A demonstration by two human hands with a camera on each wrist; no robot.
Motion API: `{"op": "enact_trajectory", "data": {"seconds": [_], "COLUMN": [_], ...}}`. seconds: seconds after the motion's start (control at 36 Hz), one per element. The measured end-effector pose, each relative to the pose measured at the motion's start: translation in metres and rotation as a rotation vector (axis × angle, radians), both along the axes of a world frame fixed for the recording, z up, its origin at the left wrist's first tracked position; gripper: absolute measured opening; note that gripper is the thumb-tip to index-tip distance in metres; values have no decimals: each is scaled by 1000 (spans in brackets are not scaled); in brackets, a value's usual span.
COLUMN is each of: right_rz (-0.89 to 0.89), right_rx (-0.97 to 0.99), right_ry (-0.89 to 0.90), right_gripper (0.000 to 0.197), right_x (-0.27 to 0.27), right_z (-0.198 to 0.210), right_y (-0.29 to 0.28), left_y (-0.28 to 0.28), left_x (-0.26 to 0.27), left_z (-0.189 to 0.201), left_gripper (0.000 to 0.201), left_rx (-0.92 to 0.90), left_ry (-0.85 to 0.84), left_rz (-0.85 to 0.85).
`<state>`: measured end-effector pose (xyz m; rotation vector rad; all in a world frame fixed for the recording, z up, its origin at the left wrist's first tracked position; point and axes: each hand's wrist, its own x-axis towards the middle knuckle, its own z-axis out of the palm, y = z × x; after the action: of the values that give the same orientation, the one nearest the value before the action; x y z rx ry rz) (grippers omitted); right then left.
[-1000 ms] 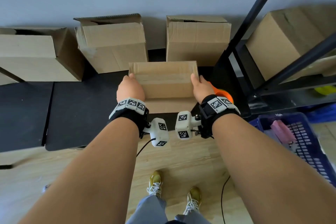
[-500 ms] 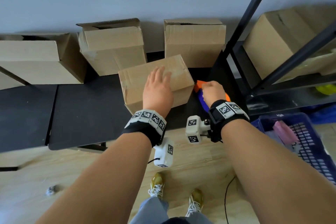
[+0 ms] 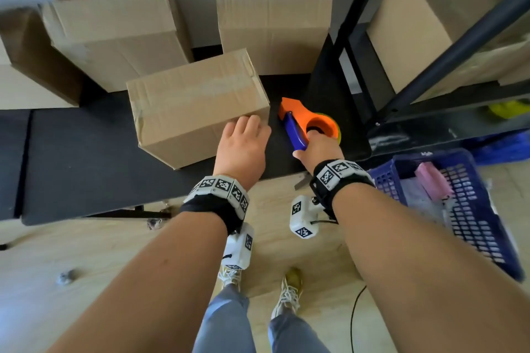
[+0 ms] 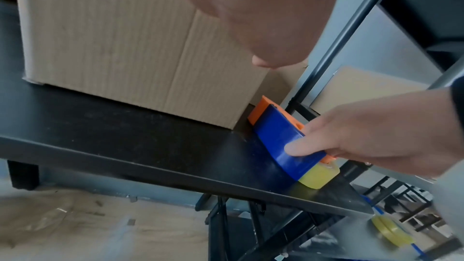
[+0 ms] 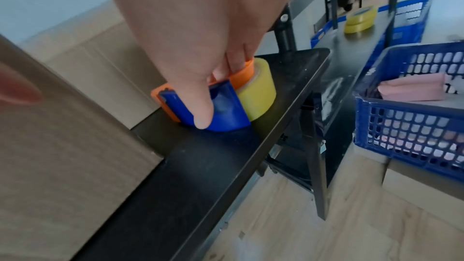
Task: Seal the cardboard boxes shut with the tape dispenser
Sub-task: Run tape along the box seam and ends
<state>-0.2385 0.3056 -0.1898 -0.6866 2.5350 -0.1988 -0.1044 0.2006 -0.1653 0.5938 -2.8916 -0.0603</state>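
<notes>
1. The right hand (image 3: 321,149) is gripping the dispenser (image 3: 308,123), thumb (image 5: 198,104) pressing its blue side, fingers curling into the orange hub.
2. The dispenser is lying on the black table (image 3: 86,152), near its right end, just beside the box (image 3: 198,106).
3. The left hand (image 3: 241,149) is hovering at the box's near right corner, fingers loose and holding nothing; contact cannot be told.
4. Farther back, three more boxes (image 3: 275,26) are standing along the wall.
5. At the right, a blue basket (image 3: 473,209) is sitting near a black rack (image 3: 430,71).
</notes>
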Motion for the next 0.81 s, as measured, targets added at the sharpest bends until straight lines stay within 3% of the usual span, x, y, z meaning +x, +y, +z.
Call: {"op": "enact_trajectory", "data": {"seconds": [0.19,0.33,0.44,0.56,0.72,0.81], "right_rz": [122,47,-13,-117,-324,-457], "right_rx": [127,223,111,-155,-320,-456], "right_ry": [110,-34,-69,-185,-460,-568], "right_gripper": [32,33,29,18,33,30], "right_x": [-6,-11,-11,-7,-2,-1], "right_z": [-11,-2,5,12,42,56], "right_y": [-7,-14,-12,0,15,31], "left_y": [0,3,8,14,25,30], "left_x": [-1,0,2,4,5,6], "left_z": [-5,-4,-2,5,25,35], "left_gripper": [36,35,37,36,27,25], "left_rx": [-27,-11,-15,-7,130,178], "left_ry": [24,27,45,47,29,48], "left_rz": [21,31,22,37,120,163]}}
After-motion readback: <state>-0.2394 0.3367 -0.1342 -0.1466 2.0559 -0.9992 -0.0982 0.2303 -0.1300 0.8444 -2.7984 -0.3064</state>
